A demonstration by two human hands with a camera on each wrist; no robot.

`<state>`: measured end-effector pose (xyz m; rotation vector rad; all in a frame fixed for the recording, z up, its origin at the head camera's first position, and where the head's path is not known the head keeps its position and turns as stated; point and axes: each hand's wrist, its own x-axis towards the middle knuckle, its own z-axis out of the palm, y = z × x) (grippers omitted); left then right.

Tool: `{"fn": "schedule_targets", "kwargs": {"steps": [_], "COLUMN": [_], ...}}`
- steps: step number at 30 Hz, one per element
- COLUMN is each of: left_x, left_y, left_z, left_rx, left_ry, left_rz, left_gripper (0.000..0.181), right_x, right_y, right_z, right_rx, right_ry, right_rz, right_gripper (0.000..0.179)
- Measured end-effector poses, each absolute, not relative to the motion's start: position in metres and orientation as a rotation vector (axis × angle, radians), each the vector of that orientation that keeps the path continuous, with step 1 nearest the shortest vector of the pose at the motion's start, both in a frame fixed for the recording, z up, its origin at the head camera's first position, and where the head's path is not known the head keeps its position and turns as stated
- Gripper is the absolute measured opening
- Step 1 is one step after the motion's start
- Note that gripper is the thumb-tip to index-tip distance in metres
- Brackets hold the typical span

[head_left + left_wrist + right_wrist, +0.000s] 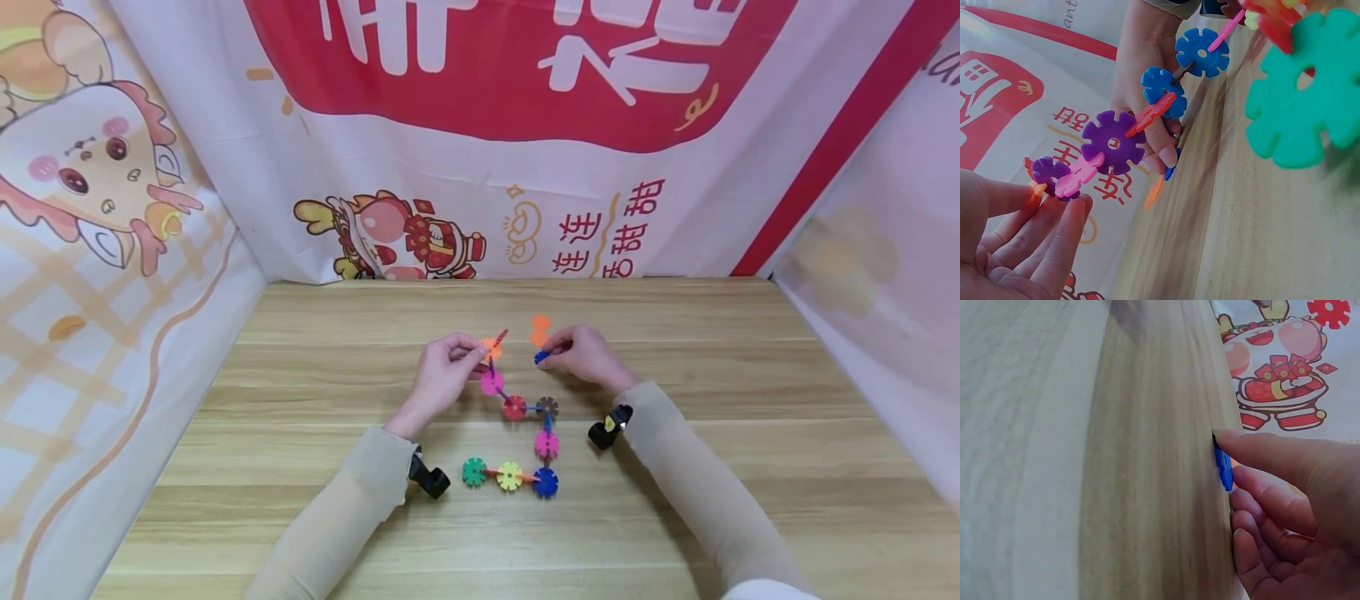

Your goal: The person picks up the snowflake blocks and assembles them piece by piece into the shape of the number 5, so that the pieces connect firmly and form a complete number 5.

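My left hand (442,371) pinches an orange notched plastic disc (489,348) at the far end of a chain of interlocked discs. A red disc (501,337) stands out from that orange one. Toward me the chain zigzags through a pink disc (492,383), a red disc, a dark disc (547,408), another pink and a blue disc, then left through a yellow disc (509,476) to a green disc (474,472). Between thumb and fingers, my right hand (581,354) holds a blue disc (1222,465) edge-on, close to the tabletop. The chain's held end is raised in the left wrist view.
Orange discs (541,322) lie just beyond my right hand on the wooden table (300,467). Printed cloth (450,192) hangs behind the table and along both sides. Black wrist mounts (430,479) stick out from both cuffs near the chain.
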<state>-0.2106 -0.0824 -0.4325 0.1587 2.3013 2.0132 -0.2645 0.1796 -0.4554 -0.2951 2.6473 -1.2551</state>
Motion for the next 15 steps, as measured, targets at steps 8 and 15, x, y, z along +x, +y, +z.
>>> {"fn": "schedule_targets", "kwargs": {"steps": [8,15], "left_x": [-0.2102,-0.2105], "left_y": [-0.0829,-0.0829], "left_z": [-0.4336,-0.4341], "left_rx": [0.186,0.21], "left_ry": [2.314,2.297], "left_rz": [2.012,2.035], "left_gripper": [0.009,0.01], "right_x": [-0.2666,-0.2662], "right_y": [0.1806,0.1819], "right_z": [-0.4556,-0.4566], "right_rx": [-0.287,-0.312], "right_ry": [2.634,2.645], "right_rz": [-1.242,-1.256], "right_gripper": [0.021,0.025]}}
